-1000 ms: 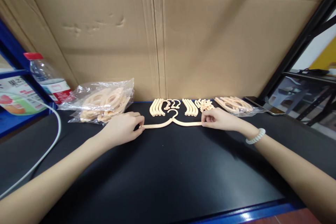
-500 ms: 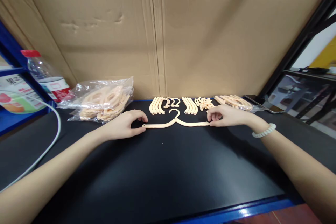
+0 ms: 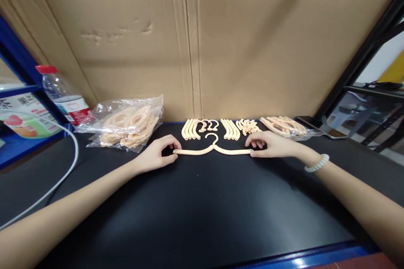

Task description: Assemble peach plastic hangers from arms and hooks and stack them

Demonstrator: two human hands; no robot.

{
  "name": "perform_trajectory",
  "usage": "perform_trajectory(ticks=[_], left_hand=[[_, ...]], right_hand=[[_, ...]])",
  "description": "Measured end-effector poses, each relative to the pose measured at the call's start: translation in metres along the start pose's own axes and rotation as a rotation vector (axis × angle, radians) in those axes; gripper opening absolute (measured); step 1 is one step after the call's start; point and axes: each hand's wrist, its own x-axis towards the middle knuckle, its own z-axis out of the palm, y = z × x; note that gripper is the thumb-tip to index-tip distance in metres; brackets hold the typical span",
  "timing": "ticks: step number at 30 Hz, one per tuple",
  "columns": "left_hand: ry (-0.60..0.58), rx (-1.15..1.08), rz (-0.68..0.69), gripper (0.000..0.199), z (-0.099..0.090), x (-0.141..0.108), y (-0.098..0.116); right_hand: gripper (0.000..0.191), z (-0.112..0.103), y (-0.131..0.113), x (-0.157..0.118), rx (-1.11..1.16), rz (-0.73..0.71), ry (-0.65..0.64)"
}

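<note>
A cream-coloured hanger (image 3: 197, 151) lies on the black table, its hook pointing away and its two arms spread wide. My left hand (image 3: 159, 153) is at the hanger's left tip, with thumb and fingers closed round it. At the right tip, my right hand (image 3: 268, 144) pinches the end between thumb and fingers. Behind the hanger are a left row of curved arm pieces (image 3: 191, 129), loose hooks (image 3: 212, 126), a right row of arm pieces (image 3: 230, 129) and a small pile of short parts (image 3: 248, 126).
A clear bag of cream parts (image 3: 126, 124) and a bottle (image 3: 67, 98) stand at the left, near a white cable (image 3: 71, 164). Another bag of parts (image 3: 284, 127) and a phone (image 3: 322, 128) lie at the right. Cardboard (image 3: 252, 50) rises behind the table.
The view has shifted slightly. Both hands remain at the hanger's tips, and the hanger lies as before.
</note>
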Motion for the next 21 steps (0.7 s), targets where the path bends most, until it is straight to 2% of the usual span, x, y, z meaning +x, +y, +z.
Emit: perform_trajectory(ticks=[7, 11, 21], left_hand=[[0.06, 0.002, 0.05, 0.011, 0.003, -0.002, -0.006], [0.118, 0.007, 0.099, 0.009, 0.005, -0.003, -0.01], [0.112, -0.002, 0.091, 0.007, 0.008, -0.004, -0.012]], right_hand=[[0.027, 0.015, 0.01, -0.005, 0.094, -0.053, 0.153], [0.021, 0.016, 0.012, -0.004, 0.095, -0.069, 0.146], [0.021, 0.019, 0.014, -0.002, 0.089, -0.067, 0.157]])
